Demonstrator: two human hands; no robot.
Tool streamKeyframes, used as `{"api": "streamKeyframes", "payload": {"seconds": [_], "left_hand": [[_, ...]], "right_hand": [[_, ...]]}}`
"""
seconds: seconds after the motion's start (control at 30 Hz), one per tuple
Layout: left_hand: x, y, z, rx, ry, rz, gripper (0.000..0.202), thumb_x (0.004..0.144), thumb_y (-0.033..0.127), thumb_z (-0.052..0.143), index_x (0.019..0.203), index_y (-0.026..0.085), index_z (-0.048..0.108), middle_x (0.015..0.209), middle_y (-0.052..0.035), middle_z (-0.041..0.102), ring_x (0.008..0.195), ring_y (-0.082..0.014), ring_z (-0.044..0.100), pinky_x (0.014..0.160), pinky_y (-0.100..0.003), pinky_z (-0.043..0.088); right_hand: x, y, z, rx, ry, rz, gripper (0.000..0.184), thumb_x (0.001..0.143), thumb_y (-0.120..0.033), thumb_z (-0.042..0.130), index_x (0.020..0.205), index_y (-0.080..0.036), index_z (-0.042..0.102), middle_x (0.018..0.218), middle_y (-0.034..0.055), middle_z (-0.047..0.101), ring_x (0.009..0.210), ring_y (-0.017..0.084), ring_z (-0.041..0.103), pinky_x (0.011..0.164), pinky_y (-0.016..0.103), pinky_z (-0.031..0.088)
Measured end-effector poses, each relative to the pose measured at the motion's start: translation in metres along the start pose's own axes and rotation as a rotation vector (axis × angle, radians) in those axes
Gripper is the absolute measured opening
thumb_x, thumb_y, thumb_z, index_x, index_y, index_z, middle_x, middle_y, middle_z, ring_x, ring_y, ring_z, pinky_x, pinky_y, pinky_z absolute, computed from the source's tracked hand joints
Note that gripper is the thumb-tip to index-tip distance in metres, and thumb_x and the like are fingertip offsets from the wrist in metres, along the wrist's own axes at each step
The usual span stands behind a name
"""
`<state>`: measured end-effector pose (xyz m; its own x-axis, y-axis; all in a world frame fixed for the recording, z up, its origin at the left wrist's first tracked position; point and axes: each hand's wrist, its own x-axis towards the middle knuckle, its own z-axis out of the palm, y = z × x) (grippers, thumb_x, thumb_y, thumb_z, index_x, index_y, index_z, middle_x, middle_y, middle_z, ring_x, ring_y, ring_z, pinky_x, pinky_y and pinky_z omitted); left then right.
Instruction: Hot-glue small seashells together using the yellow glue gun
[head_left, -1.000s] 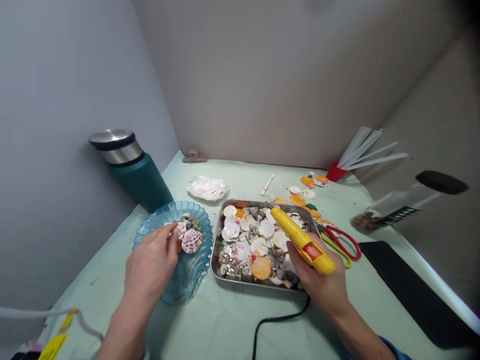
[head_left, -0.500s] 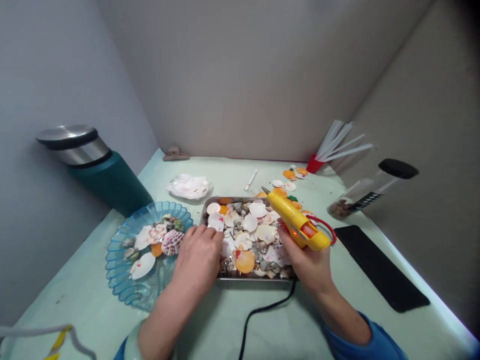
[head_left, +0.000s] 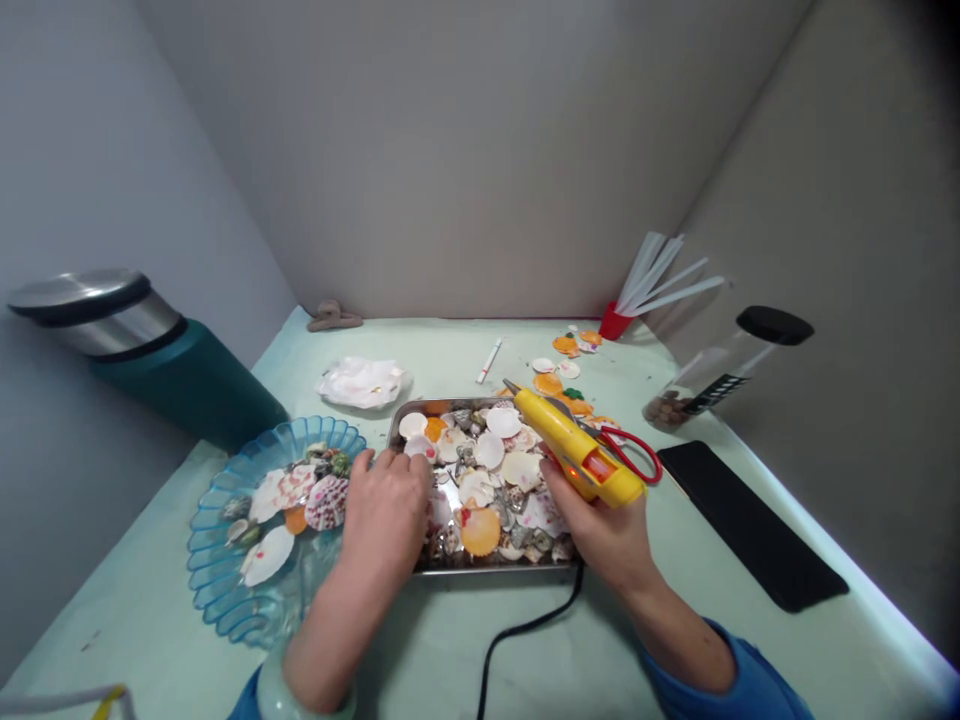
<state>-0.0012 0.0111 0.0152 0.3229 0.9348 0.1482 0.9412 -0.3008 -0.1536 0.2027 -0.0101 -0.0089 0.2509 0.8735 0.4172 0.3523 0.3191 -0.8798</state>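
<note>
My right hand (head_left: 613, 535) is wrapped round the handle of a yellow hot glue gun (head_left: 559, 432), tilted with its nozzle to the upper left and a small orange light lit. The gun hangs over the right part of a metal tray (head_left: 491, 570) filled with shells. In the tray lie white shells (head_left: 489, 450), an orange scallop shell (head_left: 481, 532) and small grey snail shells. My left hand (head_left: 388, 505) rests at the tray's left edge with fingers curled down. Its fingertips are hidden. Beside it, a blue scalloped plate (head_left: 204, 545) holds more shells, including a purple-speckled one (head_left: 327, 502).
A teal bottle (head_left: 195, 385) stands at left. Behind the tray are a crumpled white bag (head_left: 363, 382) and a marker (head_left: 489, 361). At right are red-handled scissors (head_left: 651, 462), glue sticks in a red cup (head_left: 615, 322), a jar (head_left: 697, 388) and a black phone-like slab (head_left: 754, 525). A black cord (head_left: 517, 630) crosses the front.
The view has shifted slightly, so most things sit further left. More of the scissors' red handle shows behind the glue gun. Both hands keep nearly the same place over the tray.
</note>
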Motion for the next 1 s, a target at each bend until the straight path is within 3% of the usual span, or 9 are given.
{"api": "streamKeyframes", "payload": {"seconds": [0.2, 0.37, 0.63, 0.8, 1.0], "left_hand": [[-0.006, -0.02, 0.002, -0.164, 0.125, -0.073, 0.025, 0.083, 0.013, 0.044, 0.087, 0.018, 0.068, 0.075, -0.0079, 0.069, 0.075, -0.0248, 0.06, 0.074, -0.036, 0.04], [-0.003, -0.027, 0.002, -0.156, 0.101, -0.052, 0.024, 0.084, 0.017, 0.047, 0.084, 0.023, 0.07, 0.076, -0.0045, 0.069, 0.077, -0.0251, 0.058, 0.074, -0.038, 0.038], [0.017, -0.024, 0.002, -0.07, 0.022, 0.12, 0.022, 0.081, 0.014, 0.049, 0.074, 0.022, 0.068, 0.072, -0.0061, 0.064, 0.08, -0.0267, 0.053, 0.077, -0.041, 0.035], [0.027, -0.021, 0.006, -0.022, 0.083, 0.094, 0.026, 0.079, 0.008, 0.046, 0.093, 0.019, 0.064, 0.089, -0.0086, 0.063, 0.086, -0.0272, 0.052, 0.075, -0.039, 0.035], [0.031, -0.019, 0.009, -0.025, 0.093, 0.082, 0.018, 0.078, 0.007, 0.047, 0.079, 0.017, 0.061, 0.081, -0.0096, 0.063, 0.082, -0.0276, 0.054, 0.072, -0.039, 0.036]], "right_hand": [[0.0, -0.001, 0.0, -0.008, -0.005, 0.013, 0.01, 0.079, -0.022, 0.064, 0.088, -0.018, 0.064, 0.079, 0.0053, 0.068, 0.081, 0.024, 0.065, 0.057, 0.028, 0.054], [-0.001, 0.004, 0.001, -0.017, -0.005, 0.007, 0.012, 0.078, -0.021, 0.064, 0.091, -0.018, 0.063, 0.084, 0.0048, 0.068, 0.082, 0.023, 0.065, 0.056, 0.026, 0.052], [-0.002, 0.007, -0.001, -0.02, -0.026, 0.01, 0.014, 0.079, -0.021, 0.064, 0.094, -0.019, 0.063, 0.092, 0.005, 0.069, 0.089, 0.024, 0.063, 0.057, 0.025, 0.05], [-0.002, 0.007, 0.0, -0.019, -0.03, 0.023, 0.016, 0.08, -0.022, 0.064, 0.096, -0.019, 0.063, 0.093, 0.005, 0.069, 0.088, 0.023, 0.064, 0.056, 0.025, 0.05], [-0.002, 0.007, 0.001, -0.005, -0.042, 0.026, 0.018, 0.08, -0.022, 0.063, 0.098, -0.019, 0.063, 0.092, 0.0049, 0.069, 0.088, 0.024, 0.064, 0.057, 0.026, 0.05]]}}
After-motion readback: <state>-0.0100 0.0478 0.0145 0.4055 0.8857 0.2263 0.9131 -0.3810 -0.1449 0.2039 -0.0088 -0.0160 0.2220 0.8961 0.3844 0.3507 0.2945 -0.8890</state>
